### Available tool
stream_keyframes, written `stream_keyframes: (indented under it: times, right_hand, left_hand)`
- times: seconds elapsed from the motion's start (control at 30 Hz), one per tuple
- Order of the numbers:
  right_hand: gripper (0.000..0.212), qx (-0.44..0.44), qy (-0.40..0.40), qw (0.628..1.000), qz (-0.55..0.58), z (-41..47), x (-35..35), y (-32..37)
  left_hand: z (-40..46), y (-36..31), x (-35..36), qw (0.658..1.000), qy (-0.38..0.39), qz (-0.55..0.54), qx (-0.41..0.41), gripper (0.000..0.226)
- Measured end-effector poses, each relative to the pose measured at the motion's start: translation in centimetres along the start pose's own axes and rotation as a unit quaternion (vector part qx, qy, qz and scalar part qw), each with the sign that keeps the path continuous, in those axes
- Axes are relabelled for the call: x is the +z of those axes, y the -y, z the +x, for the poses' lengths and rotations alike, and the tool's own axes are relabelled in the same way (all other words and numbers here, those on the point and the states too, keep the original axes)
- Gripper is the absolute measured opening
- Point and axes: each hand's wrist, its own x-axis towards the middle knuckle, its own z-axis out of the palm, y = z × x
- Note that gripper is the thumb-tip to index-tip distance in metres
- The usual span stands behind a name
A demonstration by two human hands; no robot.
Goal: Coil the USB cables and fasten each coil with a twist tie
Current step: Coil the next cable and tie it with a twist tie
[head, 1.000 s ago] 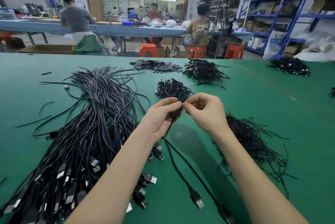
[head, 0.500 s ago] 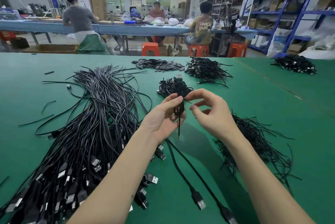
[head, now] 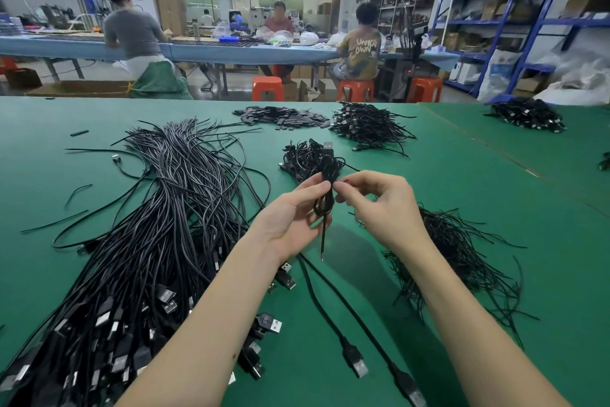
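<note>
Both hands (head: 336, 205) pinch a coiled cable (head: 326, 182) (loose end dangling) above the green table (head: 495, 192).

Two bare forearms, sleeveless; left hand (head: 290, 218), right hand (head: 386, 208) ungloved.

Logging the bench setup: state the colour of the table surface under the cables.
Green: the table is covered in a plain green mat, seen in the head view.

The left hand (head: 290, 218) and right hand (head: 383, 208) cover the middle of the coiled cable (head: 325, 195), so the twist tie cannot be seen. The bundle of loose cables (head: 138, 258) runs off the bottom-left edge. The far workers are blurred.
</note>
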Motion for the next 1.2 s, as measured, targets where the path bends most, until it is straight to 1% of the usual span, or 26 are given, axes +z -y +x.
stream_keyframes:
  times: [0.03,0.07,0.1,0.13,0.17,0.2,0.27,0.3,0.33,0.37,0.43,0.53,0.6,0.63,0.7,0.73,0.77,0.8,0.83,0.87,0.9,0.93,0.97,1.0,1.07,1.2]
  right_hand:
    - [0.012,0.108,0.021,0.988,0.113,0.1,0.1,0.3]
    - [0.014,0.230,0.049,0.941,0.245,0.0,0.3,0.7]
    - [0.016,0.331,0.068,0.871,0.356,0.0,0.4,1.1]
    - [0.017,0.390,0.071,0.821,0.412,-0.1,0.3,1.2]
    - [0.017,0.403,0.078,0.810,0.418,-0.2,0.3,1.1]
    - [0.014,0.373,0.085,0.845,0.374,-0.1,0.3,0.9]
    - [0.008,0.218,0.067,0.951,0.209,-0.2,0.1,0.7]
    - [0.015,0.119,0.046,0.987,0.097,-0.2,-0.2,0.6]
    - [0.022,0.027,0.032,0.999,-0.013,-0.2,-0.5,0.4]
    - [0.025,-0.047,0.027,0.993,-0.103,-0.2,-0.6,0.1]
    - [0.022,-0.127,0.011,0.973,-0.191,-0.3,-0.8,-0.1]
    - [0.010,-0.181,-0.023,0.957,-0.224,-0.4,-0.9,-0.4]
    - [0.006,-0.172,-0.031,0.964,-0.200,-0.4,-0.8,-0.6]
    - [0.007,-0.135,-0.022,0.978,-0.155,-0.3,-0.7,-0.7]
    - [0.011,0.013,0.034,0.999,0.010,-0.1,-0.5,-0.3]
    - [0.014,0.116,0.074,0.983,0.119,0.0,-0.5,0.0]
    - [0.015,0.227,0.111,0.938,0.238,0.0,-0.5,0.5]
    - [0.013,0.318,0.134,0.873,0.344,0.0,-0.5,0.8]
    - [0.011,0.371,0.139,0.824,0.405,0.0,-0.5,1.0]
    - [0.010,0.380,0.140,0.815,0.415,0.0,-0.5,1.0]
    - [0.013,0.345,0.139,0.851,0.371,0.0,-0.3,0.8]
    - [0.016,0.275,0.134,0.909,0.282,-0.1,-0.2,0.6]
    - [0.015,0.181,0.120,0.962,0.167,-0.3,-0.1,0.5]
    - [0.011,0.082,0.095,0.991,0.039,-0.4,-0.1,0.4]
    - [0.010,-0.080,0.068,0.982,-0.155,-0.5,-0.3,-0.2]
    - [0.012,-0.175,0.032,0.957,-0.231,-1.0,-0.3,-0.8]
  left_hand:
    - [0.0,0.0,0.0,1.000,0.009,0.023,0.016,0.026]
    - [0.0,0.1,0.0,0.998,0.017,0.045,0.030,0.022]
    - [-0.1,0.1,0.0,0.997,0.024,0.064,0.042,0.020]
    - [-0.1,0.1,0.0,0.996,0.026,0.076,0.048,0.020]
    - [-0.1,0.0,0.0,0.995,0.023,0.082,0.051,0.020]
    - [-0.1,0.0,0.0,0.995,0.014,0.080,0.049,0.021]
    - [-0.1,-0.2,-0.1,0.998,-0.014,0.056,0.038,0.033]
    - [-0.1,-0.4,-0.2,0.998,-0.024,0.038,0.033,0.038]
    - [-0.1,-0.6,-0.3,0.999,-0.030,0.024,0.029,0.041]
    - [-0.2,-0.7,-0.3,0.999,-0.032,0.014,0.025,0.041]
    - [-0.3,-0.9,-0.3,0.999,-0.028,0.006,0.015,0.041]
    - [-0.4,-0.9,-0.3,1.000,-0.024,0.017,0.007,0.040]
    - [-0.4,-0.8,-0.4,0.999,-0.022,0.025,0.008,0.038]
    - [-0.3,-0.8,-0.5,0.999,-0.018,0.030,0.012,0.037]
    - [-0.3,-0.9,-0.7,0.999,-0.006,0.048,0.022,0.035]
    - [-0.3,-0.9,-0.7,0.998,0.001,0.060,0.027,0.033]
    - [-0.3,-0.8,-0.7,0.997,0.009,0.070,0.029,0.032]
    - [-0.3,-0.8,-0.7,0.997,0.013,0.076,0.030,0.031]
    - [-0.3,-0.7,-0.6,0.997,0.014,0.076,0.028,0.031]
    - [-0.3,-0.6,-0.5,0.997,0.011,0.073,0.027,0.032]
    - [-0.3,-0.6,-0.5,0.997,0.002,0.068,0.025,0.034]
    - [-0.3,-0.7,-0.6,0.998,-0.009,0.066,0.024,0.037]
    - [-0.3,-0.8,-0.7,0.997,-0.021,0.066,0.023,0.039]
    - [-0.2,-0.9,-0.8,0.997,-0.031,0.068,0.021,0.040]
    - [-0.2,-1.0,-1.0,0.997,-0.044,0.068,0.013,0.039]
    - [-0.1,-0.8,-1.2,0.996,-0.057,0.073,-0.005,0.032]
